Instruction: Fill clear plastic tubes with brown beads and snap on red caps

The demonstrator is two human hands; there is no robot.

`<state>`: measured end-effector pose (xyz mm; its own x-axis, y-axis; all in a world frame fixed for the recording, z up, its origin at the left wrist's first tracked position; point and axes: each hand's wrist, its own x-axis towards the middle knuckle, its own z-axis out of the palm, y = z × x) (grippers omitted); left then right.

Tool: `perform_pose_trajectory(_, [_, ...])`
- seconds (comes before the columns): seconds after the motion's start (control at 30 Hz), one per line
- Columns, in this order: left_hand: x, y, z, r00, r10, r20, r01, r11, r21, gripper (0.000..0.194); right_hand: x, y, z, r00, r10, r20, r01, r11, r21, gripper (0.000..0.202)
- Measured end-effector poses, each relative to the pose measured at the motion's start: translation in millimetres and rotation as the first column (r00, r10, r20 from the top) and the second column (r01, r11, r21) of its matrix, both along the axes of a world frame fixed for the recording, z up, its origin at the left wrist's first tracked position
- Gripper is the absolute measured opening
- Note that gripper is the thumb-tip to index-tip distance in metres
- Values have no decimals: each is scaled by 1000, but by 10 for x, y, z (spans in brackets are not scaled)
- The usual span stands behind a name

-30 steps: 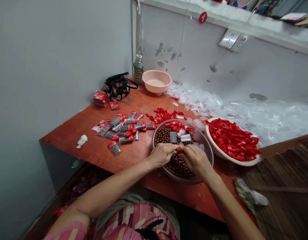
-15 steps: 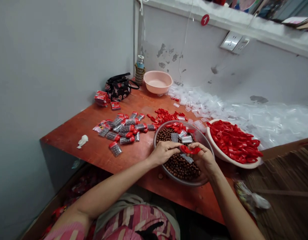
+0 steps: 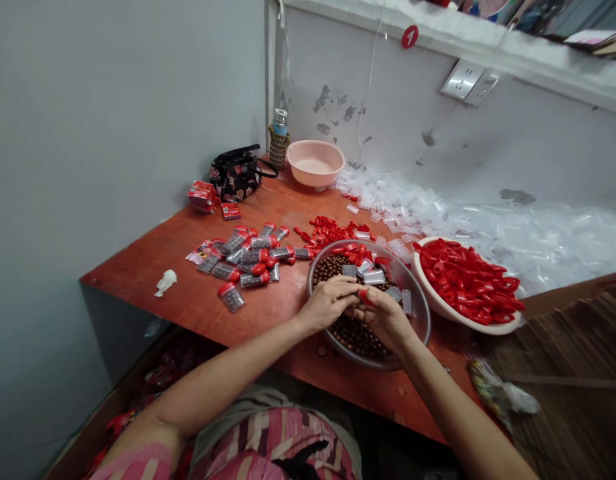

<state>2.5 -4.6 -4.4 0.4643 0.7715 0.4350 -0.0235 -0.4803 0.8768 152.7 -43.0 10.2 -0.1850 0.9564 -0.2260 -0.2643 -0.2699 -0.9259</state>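
Both hands meet over a grey bowl (image 3: pixel 422 333) of dark brown beads (image 3: pixel 355 339). My left hand (image 3: pixel 328 305) is closed, its fingertips pinching at a small red plastic cap (image 3: pixel 365 297). From the other side, my right hand (image 3: pixel 387 319) closes on the same cap, thumb pressed on it; fingers cover most of the piece. Clear flat plastic cases (image 3: pixel 374 277) lie on the beads, with more red caps at the bowl's far side. Left of the bowl are filled cases with red ends (image 3: pixel 253 257), piled on the table.
A white basin (image 3: pixel 493 328) heaped with red caps stands at right, before a mound of clear cases (image 3: pixel 528 233). Loose red pieces (image 3: pixel 331 230) lie behind the bowl. Farther back are a pink basin (image 3: pixel 315 181), a bottle (image 3: pixel 279 143) and a black bag (image 3: pixel 238 180). Cardboard (image 3: pixel 578 373) fills the right.
My right hand has moved left, closer to my left hand, and now covers most of the red cap. More clear cases show at the bowl's right side.
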Motion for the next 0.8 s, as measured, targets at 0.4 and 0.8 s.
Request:
perform_pose_trajectory(0.4, [-879, 694, 54, 831, 540, -132, -535, 842, 70, 28, 624, -90, 282, 236, -124, 964, -353, 913, 204, 22])
perform_pose_trajectory(0.8, [-505, 371, 69, 895, 393, -208, -336, 904, 264, 27, 472, -51, 8, -493, -113, 863, -425, 896, -126, 29])
